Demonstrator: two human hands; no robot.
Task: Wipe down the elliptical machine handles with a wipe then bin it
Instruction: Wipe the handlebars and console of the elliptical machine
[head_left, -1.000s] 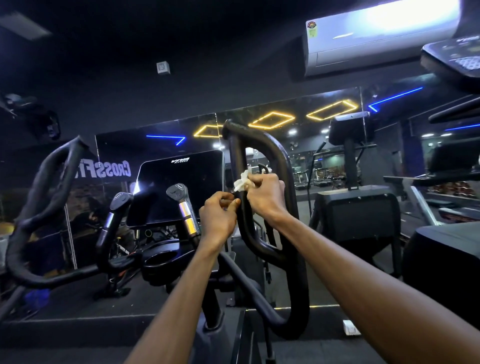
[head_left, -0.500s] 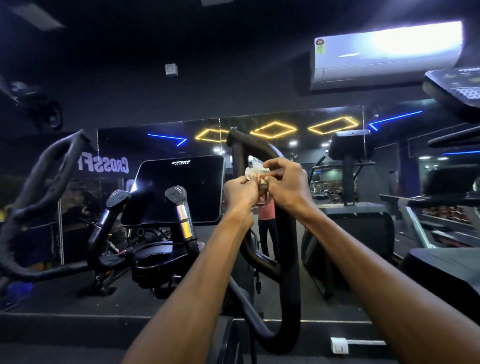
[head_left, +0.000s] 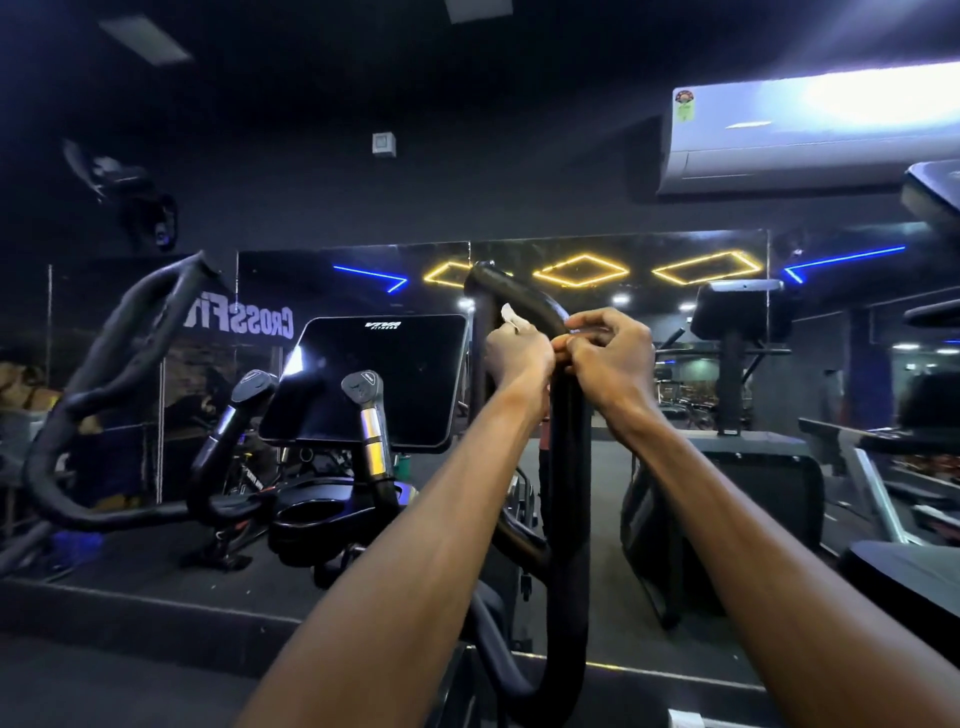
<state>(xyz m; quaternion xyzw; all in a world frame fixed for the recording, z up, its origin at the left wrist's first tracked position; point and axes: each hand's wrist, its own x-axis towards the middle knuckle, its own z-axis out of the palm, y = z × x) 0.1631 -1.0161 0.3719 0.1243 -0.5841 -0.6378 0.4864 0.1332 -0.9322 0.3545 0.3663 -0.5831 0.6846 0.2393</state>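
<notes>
- Two hands are bunched together up at the top bend of the black looped tubular handle, the right-side moving arm of the elliptical, just right of the dark tilted console screen.
- Left hand has its fingers curled tight around the small crumpled white wipe, with a tuft of it poking out the top. It sits on the screen side of that handle, pressed up against the tube as far as I can tell.
- Right hand is curled over the bend from the far side, away from the screen, fingertips meeting the left hand's knuckles. Whether it's pinching an edge of the wipe or just gripping the tube, I can't tell.
- My guess on why it's held like this: wrapping from both sides lets the wipe hug the round tube, and the second hand stops the arm from swinging.
- Other looped black handle is well off to the left of the screen, untouched right now, and the two short grips with silver sensor bands stand just in front of the screen.
- Judging by that, wiping is mid-way at best. No bin anywhere in view, so binning it is a ways off.
- Watch out: a wipe that small could easily slip out on the curve.
</notes>
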